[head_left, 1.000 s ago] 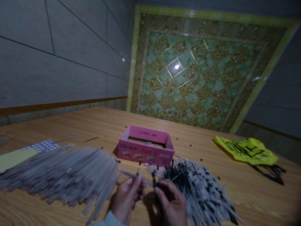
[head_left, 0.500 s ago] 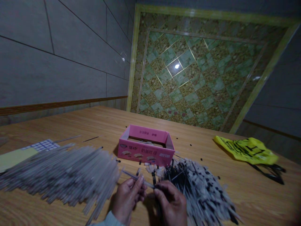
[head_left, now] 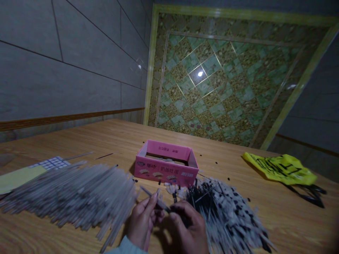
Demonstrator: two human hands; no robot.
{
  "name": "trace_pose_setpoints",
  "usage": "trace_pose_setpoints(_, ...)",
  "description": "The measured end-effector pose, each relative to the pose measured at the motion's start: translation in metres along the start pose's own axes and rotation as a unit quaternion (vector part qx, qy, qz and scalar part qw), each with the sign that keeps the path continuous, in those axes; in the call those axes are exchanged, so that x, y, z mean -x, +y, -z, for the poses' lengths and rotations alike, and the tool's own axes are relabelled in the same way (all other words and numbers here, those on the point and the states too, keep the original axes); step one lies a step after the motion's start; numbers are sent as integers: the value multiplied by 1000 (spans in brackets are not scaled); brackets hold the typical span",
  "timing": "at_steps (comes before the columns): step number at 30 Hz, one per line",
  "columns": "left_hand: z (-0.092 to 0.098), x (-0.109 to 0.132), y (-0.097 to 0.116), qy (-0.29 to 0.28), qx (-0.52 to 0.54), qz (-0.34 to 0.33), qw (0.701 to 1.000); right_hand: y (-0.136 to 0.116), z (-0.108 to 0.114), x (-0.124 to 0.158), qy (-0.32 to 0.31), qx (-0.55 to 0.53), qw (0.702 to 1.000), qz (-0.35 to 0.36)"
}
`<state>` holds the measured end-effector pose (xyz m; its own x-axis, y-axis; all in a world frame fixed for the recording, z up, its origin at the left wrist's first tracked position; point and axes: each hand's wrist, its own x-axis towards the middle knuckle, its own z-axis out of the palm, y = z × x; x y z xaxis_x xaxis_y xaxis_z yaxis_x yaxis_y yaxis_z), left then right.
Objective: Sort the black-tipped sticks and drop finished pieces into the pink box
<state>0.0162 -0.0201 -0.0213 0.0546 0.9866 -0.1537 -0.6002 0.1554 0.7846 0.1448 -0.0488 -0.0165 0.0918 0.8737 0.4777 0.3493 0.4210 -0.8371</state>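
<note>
My left hand (head_left: 142,222) pinches one thin grey tube (head_left: 150,195) that points up and to the left. My right hand (head_left: 185,231) is closed at the tube's lower end, fingertips meeting those of the left hand; what it grips there is too small and dark to name. A large heap of plain grey tubes (head_left: 71,197) lies left of my hands. To their right is a heap of tubes with black tips (head_left: 225,215). A pink cardboard box (head_left: 166,174) stands open just beyond both hands.
The wooden table (head_left: 111,139) carries a yellow plastic bag (head_left: 279,168) with black scissors (head_left: 308,195) at the right, and yellow and gridded paper sheets (head_left: 31,169) at the far left. Small black bits are scattered near the box. Tiled walls rise behind.
Both hands have dropped slightly lower and drawn closer together; the held tube now tilts more steeply up to the left. The heaps and the box have stayed put.
</note>
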Motion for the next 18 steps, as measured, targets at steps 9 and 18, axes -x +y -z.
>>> trace_pose_setpoints(9, 4, 0, 2, -1, 30, 31, 999, 18, 12, -5, -118, 349, 928, 46)
trace_pose_setpoints(18, -2, 4, 2, -105, -102, 41, 988, 22, 32, -14, 12, 57, 996, -68)
